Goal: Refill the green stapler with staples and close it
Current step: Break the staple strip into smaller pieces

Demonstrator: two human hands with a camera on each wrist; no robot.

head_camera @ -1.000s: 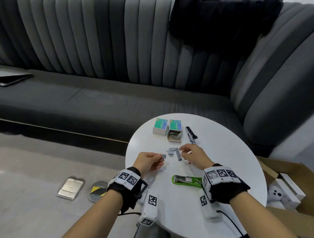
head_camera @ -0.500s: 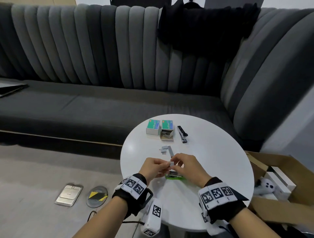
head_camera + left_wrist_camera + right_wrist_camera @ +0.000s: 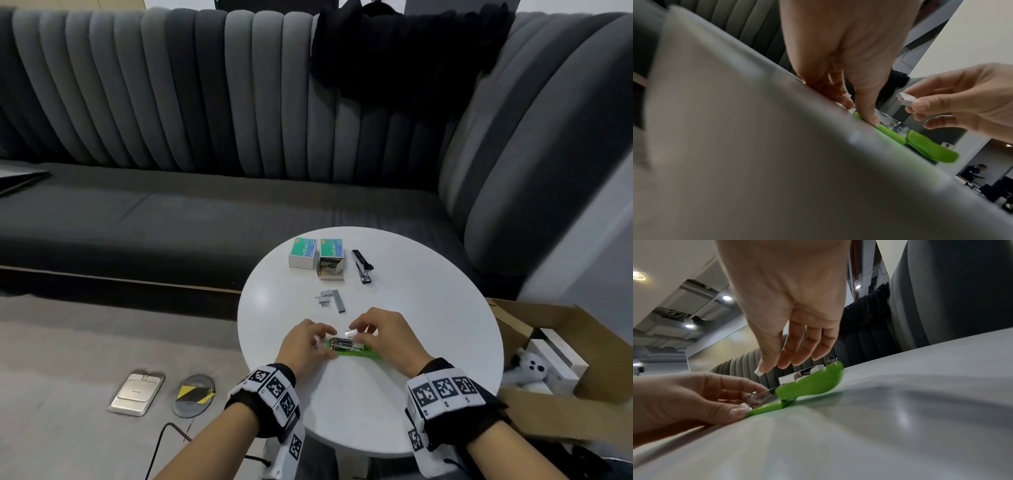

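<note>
A: Where's the opened green plastic stapler?
B: On the round white table, near edge. Loose staple strips behind it; two small cardboard staple boxes farther back, slim black stapler right of them.

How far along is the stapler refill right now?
Done: the green stapler lies opened flat on the table, its metal tray exposed. In hand: the left hand holds its tray end down, while the right hand pinches a short staple strip just above the tray, not yet seated. Left: drop the strip in, then fold the green cover shut.
</note>
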